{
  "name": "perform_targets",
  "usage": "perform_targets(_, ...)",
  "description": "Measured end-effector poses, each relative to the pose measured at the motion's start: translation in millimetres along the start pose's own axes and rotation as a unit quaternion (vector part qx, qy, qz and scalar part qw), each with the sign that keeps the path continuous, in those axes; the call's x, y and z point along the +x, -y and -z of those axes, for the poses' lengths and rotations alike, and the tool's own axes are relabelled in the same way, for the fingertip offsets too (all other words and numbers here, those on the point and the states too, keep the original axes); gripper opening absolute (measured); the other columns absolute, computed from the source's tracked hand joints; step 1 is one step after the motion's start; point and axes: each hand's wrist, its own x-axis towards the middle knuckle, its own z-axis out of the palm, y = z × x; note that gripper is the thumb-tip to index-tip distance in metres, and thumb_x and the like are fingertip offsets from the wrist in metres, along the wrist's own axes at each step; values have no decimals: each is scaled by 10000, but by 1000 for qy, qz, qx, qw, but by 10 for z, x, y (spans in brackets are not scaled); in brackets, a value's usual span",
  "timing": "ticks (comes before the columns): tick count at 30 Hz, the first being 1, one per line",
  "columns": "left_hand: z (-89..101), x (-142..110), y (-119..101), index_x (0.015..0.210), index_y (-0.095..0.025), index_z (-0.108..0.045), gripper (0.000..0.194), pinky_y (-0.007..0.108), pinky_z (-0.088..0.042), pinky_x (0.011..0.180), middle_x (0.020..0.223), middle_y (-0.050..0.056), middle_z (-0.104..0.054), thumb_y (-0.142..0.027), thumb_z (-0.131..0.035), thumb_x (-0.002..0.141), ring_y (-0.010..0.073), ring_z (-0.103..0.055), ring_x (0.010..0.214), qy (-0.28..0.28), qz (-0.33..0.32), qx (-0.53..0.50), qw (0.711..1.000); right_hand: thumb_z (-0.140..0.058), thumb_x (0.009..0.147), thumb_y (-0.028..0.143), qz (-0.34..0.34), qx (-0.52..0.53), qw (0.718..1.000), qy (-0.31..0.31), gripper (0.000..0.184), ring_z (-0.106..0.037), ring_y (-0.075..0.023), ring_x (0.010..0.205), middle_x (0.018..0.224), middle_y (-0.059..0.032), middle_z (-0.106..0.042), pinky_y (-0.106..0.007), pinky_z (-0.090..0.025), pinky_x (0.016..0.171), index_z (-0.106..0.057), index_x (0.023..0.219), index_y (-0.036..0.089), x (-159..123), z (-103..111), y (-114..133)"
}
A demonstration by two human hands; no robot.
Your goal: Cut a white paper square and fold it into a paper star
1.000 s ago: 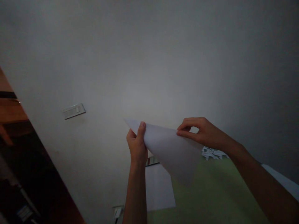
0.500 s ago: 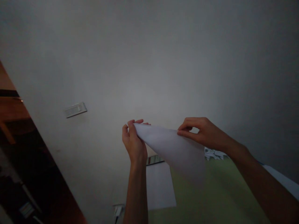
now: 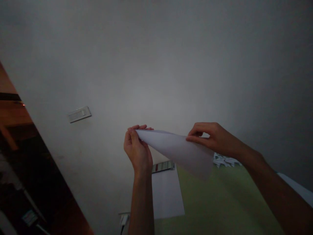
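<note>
A white sheet of paper, bent over into a tapering cone-like shape, is stretched between my two hands in the head view. My left hand pinches its narrow pointed end, thumb on top and the other fingers behind. At the upper edge further right, my right hand grips the paper between thumb and fingertips. The sheet's wide lower end hangs down and is a little blurred. It is held in the air above a green surface.
On the green surface lies a white sheet, with a flat dark-edged object above it. Folded white paper pieces are heaped behind my right wrist. A switch plate and a plugged-in socket are on the wall.
My left hand has shifted slightly left and turned, with the pointed end in its pinch. The paper's loose lower end has risen and looks narrower. My right hand has barely moved.
</note>
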Motion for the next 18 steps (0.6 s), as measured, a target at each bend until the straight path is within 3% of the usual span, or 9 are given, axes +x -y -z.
perform_targets(8, -60, -48, -33, 940, -181, -644, 356, 381, -613, 736, 782, 14, -728, -531, -704, 964, 190, -746, 656, -19, 4, -8, 1000, -703, 973, 364, -7, 19, 1000, -5, 166, -726, -197, 808, 891, -37, -796, -328, -563, 768, -802, 944, 233, 0, -5, 31)
perform_targets(18, -121, -107, -44, 927, -189, -607, 374, 341, -592, 754, 734, -32, -662, -551, -683, 976, 148, -705, 629, -81, -11, 3, 997, -771, 932, 387, 15, 35, 999, 10, 216, -746, -197, 812, 924, -41, -805, -326, -594, 792, -841, 1093, 261, 12, -5, -7)
